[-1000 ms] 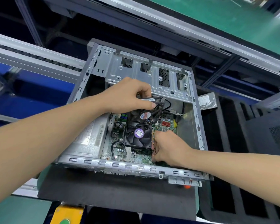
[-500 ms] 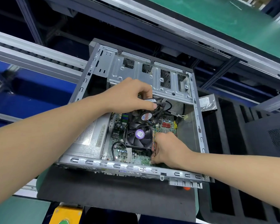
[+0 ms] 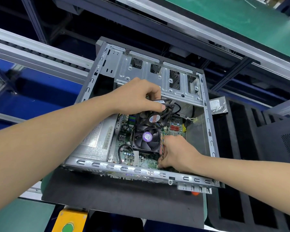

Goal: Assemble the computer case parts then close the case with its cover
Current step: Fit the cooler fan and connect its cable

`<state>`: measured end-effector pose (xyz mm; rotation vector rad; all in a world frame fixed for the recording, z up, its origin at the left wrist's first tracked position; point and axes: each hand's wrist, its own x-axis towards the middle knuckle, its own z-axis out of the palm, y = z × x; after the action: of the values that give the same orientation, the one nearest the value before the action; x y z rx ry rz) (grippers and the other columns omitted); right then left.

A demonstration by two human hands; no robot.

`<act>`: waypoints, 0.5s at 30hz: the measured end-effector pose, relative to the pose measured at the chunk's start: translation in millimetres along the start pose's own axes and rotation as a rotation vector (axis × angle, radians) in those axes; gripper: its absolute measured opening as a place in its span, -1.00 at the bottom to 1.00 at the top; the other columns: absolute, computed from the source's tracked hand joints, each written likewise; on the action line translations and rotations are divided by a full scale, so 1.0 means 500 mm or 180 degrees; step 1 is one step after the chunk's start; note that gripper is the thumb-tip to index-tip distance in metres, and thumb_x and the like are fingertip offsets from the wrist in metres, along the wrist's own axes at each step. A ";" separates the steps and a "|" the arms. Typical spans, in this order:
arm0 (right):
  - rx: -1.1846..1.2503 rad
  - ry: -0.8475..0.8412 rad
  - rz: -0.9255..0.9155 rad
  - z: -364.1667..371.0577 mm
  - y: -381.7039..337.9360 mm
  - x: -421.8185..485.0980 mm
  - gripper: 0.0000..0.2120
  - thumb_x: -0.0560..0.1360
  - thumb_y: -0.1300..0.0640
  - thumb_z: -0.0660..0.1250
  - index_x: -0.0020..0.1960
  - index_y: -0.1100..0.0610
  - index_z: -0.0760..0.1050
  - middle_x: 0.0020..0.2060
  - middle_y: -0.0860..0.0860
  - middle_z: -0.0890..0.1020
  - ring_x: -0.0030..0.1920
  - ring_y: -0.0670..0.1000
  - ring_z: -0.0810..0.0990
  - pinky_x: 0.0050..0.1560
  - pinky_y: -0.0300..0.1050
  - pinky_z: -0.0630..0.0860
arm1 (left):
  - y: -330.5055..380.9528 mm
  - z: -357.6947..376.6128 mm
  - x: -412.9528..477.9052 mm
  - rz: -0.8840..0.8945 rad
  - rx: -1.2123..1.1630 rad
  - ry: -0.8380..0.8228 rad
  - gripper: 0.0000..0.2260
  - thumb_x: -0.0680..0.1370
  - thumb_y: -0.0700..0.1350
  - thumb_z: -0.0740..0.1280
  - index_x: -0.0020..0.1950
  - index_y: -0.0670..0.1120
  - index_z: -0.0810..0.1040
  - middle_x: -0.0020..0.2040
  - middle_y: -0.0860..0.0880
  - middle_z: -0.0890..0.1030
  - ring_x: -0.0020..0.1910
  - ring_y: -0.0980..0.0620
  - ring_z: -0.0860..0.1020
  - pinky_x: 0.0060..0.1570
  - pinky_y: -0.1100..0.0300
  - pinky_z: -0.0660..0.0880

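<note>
Loose case fan [image 3: 155, 118], black and square with a red hub label, sits inside the open computer case [image 3: 124, 168], above the motherboard [image 3: 129, 156] and just behind the cooler fan [image 3: 147, 139] with the purple label. It stands tilted: the labelled face turns up toward me, the top edge is raised toward the drive cage [image 3: 157, 77], and the lower edge overlaps the cooler fan; I cannot tell whether they touch. Being square, it shows no long axis. My left hand [image 3: 137, 96] pinches its top edge between thumb and curled fingers. Its coloured wires [image 3: 163, 143] run down the cooler's right side to my right hand [image 3: 177, 153], whose fingertips are bunched at the board's near edge. I cannot tell whether they pinch a plug. The power supply [image 3: 97, 139] fills the case's left side. The case rests on a black mat [image 3: 124, 198]; a hard drive [image 3: 218, 106] lies outside its right wall by a foam tray [image 3: 241, 198].
</note>
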<state>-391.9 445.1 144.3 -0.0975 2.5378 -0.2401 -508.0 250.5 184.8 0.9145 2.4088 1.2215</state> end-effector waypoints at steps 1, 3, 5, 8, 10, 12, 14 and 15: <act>0.0013 0.0004 0.0000 0.000 0.000 0.000 -0.67 0.33 0.15 0.65 -0.26 0.04 0.46 -0.21 0.04 0.73 -0.14 0.03 0.71 -0.13 -0.07 0.64 | 0.000 0.000 0.000 -0.0003 -0.0016 -0.0004 -0.78 0.53 0.11 0.48 -0.17 0.00 0.59 -0.27 0.09 0.65 -0.39 0.22 0.55 -0.29 0.30 0.45; 0.0038 0.0007 -0.0011 0.001 -0.001 -0.001 -0.65 0.33 0.14 0.65 -0.27 0.02 0.44 -0.22 0.02 0.72 -0.14 0.02 0.71 -0.14 -0.08 0.64 | 0.001 0.000 -0.001 -0.0011 -0.0023 -0.0010 -0.78 0.53 0.11 0.47 -0.17 0.00 0.59 -0.27 0.09 0.65 -0.39 0.21 0.56 -0.27 0.27 0.46; 0.0025 -0.0011 -0.0015 0.001 -0.003 -0.001 -0.63 0.34 0.13 0.66 -0.27 0.02 0.42 -0.22 0.02 0.71 -0.15 0.02 0.70 -0.13 -0.06 0.65 | 0.003 -0.001 -0.002 -0.0026 -0.0021 -0.0015 -0.79 0.53 0.11 0.47 -0.17 0.01 0.59 -0.26 0.07 0.66 -0.38 0.19 0.57 -0.25 0.22 0.49; 0.0012 -0.0079 -0.0022 0.001 -0.003 -0.002 -0.61 0.32 0.10 0.67 -0.28 0.02 0.42 -0.29 -0.02 0.67 -0.16 0.01 0.68 -0.21 -0.11 0.60 | 0.005 -0.001 -0.003 -0.0042 -0.0051 -0.0050 -0.78 0.53 0.11 0.47 -0.16 0.00 0.60 -0.24 0.05 0.67 -0.37 0.16 0.59 -0.25 0.19 0.49; -0.0009 -0.0122 -0.0051 0.002 -0.002 -0.002 -0.60 0.32 0.08 0.68 -0.27 0.01 0.42 -0.33 -0.05 0.63 -0.17 0.01 0.67 -0.31 -0.20 0.48 | 0.006 -0.001 -0.004 -0.0044 -0.0049 -0.0062 -0.78 0.53 0.12 0.47 -0.17 0.01 0.59 -0.23 0.05 0.67 -0.35 0.14 0.60 -0.23 0.14 0.50; -0.0052 -0.0125 -0.0066 0.004 0.000 -0.003 -0.58 0.32 0.05 0.68 -0.24 0.00 0.39 -0.30 -0.03 0.62 -0.15 0.04 0.66 -0.31 -0.18 0.45 | 0.006 0.000 -0.003 -0.0046 -0.0052 -0.0062 -0.79 0.53 0.12 0.48 -0.18 0.02 0.59 -0.23 0.05 0.67 -0.34 0.11 0.60 -0.20 0.08 0.51; -0.0094 -0.0123 -0.0082 0.007 0.002 -0.004 -0.56 0.32 0.04 0.68 -0.21 0.00 0.37 -0.26 0.00 0.61 -0.10 0.10 0.66 -0.23 -0.11 0.52 | 0.004 0.002 -0.001 -0.0039 -0.0035 -0.0050 -0.79 0.52 0.13 0.48 -0.18 0.04 0.59 -0.23 0.05 0.67 -0.36 0.14 0.57 -0.19 0.08 0.51; -0.0115 -0.0123 -0.0094 0.007 0.003 -0.004 -0.55 0.32 0.03 0.69 -0.18 0.01 0.38 -0.23 0.02 0.62 -0.08 0.11 0.67 -0.18 -0.08 0.56 | 0.003 0.002 -0.001 -0.0036 -0.0025 -0.0047 -0.79 0.51 0.13 0.48 -0.18 0.04 0.59 -0.23 0.06 0.66 -0.38 0.17 0.55 -0.19 0.08 0.51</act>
<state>-388.4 446.0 142.1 -0.1524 2.5043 -0.2021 -506.8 251.6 185.2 0.9034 2.3929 1.2150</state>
